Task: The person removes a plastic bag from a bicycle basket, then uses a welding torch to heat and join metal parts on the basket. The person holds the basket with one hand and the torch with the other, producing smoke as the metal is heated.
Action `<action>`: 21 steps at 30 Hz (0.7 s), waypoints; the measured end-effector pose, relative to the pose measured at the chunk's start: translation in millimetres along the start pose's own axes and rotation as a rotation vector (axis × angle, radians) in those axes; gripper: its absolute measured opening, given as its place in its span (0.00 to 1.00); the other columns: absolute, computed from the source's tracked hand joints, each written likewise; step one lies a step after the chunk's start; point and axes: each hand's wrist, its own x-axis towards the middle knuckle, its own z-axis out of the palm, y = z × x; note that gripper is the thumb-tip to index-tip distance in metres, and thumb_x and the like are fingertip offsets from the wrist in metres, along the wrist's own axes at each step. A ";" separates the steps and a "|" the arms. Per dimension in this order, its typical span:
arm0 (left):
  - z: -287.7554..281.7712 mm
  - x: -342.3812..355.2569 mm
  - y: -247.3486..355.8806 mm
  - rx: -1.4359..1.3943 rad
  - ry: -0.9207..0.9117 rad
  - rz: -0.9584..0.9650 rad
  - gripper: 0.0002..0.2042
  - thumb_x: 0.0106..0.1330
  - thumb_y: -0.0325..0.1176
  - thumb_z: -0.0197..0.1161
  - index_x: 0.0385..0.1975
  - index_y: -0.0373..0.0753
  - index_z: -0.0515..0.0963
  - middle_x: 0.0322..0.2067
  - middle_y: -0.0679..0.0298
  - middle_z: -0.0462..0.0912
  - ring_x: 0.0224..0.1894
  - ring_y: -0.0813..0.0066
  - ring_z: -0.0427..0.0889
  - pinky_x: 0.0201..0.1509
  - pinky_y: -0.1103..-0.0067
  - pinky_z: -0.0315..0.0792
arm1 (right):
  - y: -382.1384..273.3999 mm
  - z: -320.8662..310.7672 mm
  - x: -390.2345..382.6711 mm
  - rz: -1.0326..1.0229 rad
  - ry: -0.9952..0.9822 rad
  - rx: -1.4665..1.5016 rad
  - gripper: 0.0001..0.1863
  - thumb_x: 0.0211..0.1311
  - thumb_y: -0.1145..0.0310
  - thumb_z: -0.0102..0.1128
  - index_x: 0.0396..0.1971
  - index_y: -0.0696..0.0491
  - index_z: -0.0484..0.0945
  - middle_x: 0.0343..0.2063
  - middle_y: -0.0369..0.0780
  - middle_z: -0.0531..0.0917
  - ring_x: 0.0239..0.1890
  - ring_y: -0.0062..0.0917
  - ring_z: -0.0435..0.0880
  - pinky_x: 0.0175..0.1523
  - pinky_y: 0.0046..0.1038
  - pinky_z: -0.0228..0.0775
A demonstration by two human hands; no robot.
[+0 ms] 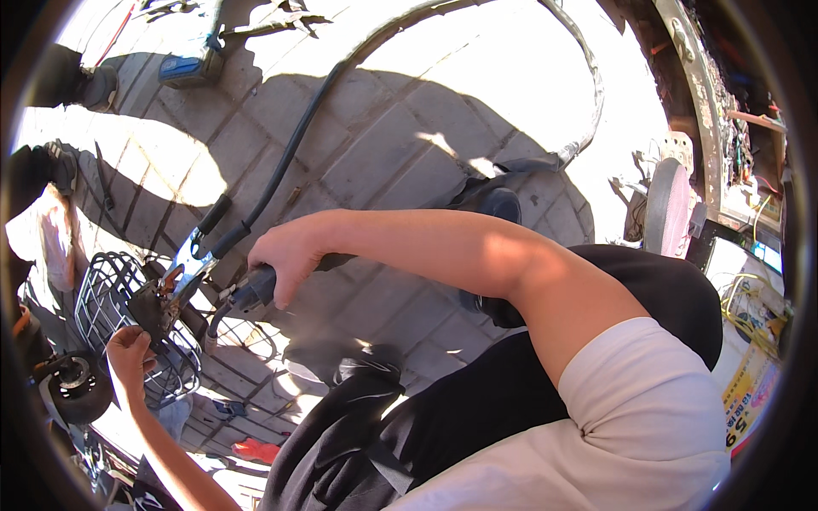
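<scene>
My right hand [290, 251] is closed around the dark handle of a welding torch [252, 289]. The torch's bent neck points down and left toward a black wire basket [100, 294]. Beside the basket's near side, my left hand [129, 351] has its fingers curled in; what they hold, if anything, is hidden. A silver grounding clamp [194, 257] with black handle ends grips a dark, rusty metal piece [153, 308] at the basket. From the clamp a thick black cable [300, 136] runs up across the paving.
A blue and grey tool [183, 71] lies at the far left, near another person's shoes [98, 88]. A dark wheel [78, 387] stands below the basket. A red item [256, 450] lies on the ground. At right is a pinkish round disc [669, 209] beside a metal frame [694, 60].
</scene>
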 end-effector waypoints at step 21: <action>4.0 -17.6 22.7 0.073 0.040 -0.085 0.09 0.61 0.34 0.68 0.39 0.38 0.83 0.29 0.70 0.84 0.28 0.83 0.81 0.31 0.83 0.78 | -30.1 -15.6 26.9 -0.002 0.012 0.241 0.23 0.60 0.54 0.62 0.38 0.62 0.77 0.23 0.38 0.76 0.20 0.22 0.79 0.28 0.26 0.72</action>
